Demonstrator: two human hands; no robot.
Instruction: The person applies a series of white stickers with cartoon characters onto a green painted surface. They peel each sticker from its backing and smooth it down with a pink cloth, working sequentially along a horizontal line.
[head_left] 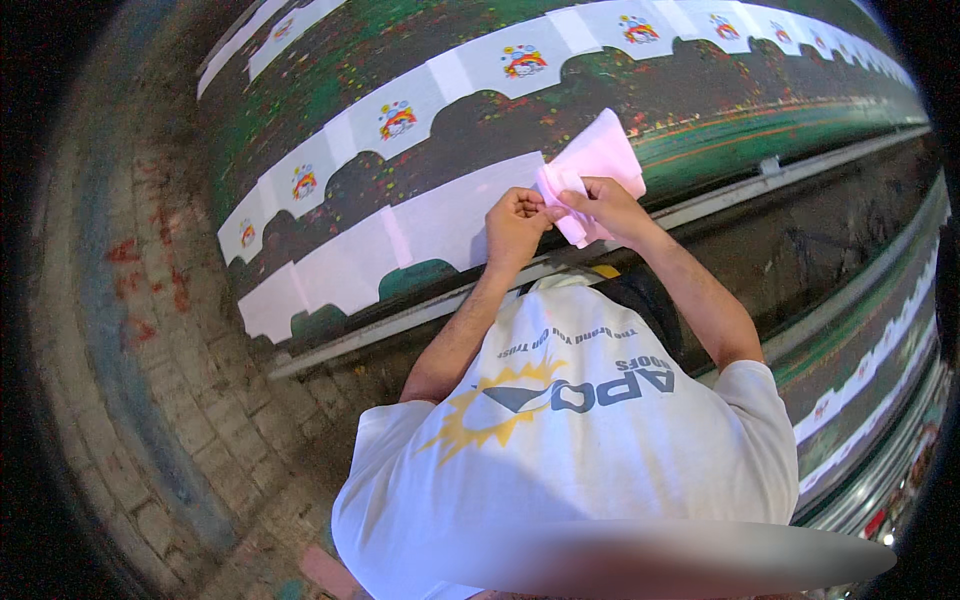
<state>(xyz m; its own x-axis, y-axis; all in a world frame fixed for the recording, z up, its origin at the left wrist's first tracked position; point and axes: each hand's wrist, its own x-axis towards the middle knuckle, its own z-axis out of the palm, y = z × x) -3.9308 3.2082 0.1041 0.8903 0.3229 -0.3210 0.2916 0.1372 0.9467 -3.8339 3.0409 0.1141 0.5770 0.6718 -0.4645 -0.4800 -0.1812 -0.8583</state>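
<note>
A small bundle of pale pink cloth pieces [605, 150] is held over the table's near edge, its wide end fanned out away from me. My right hand [610, 208] is closed around its lower end, thumb on top of the folded layers. My left hand [518, 222] has its fingers curled in, with thumb and fingertips pinching the bundle's left edge. Just beyond my left hand, a strip of plain pale cloth panels [455, 212] with scalloped cutouts lies flat along the near side of the table.
Farther back on the dark green, paint-specked table [480, 125] runs a white strip [450, 78] of panels with colourful rainbow prints. A metal rail [790, 172] edges the table. Brick paving [190, 350] lies at left. Behind at right, another table carries similar strips [850, 390].
</note>
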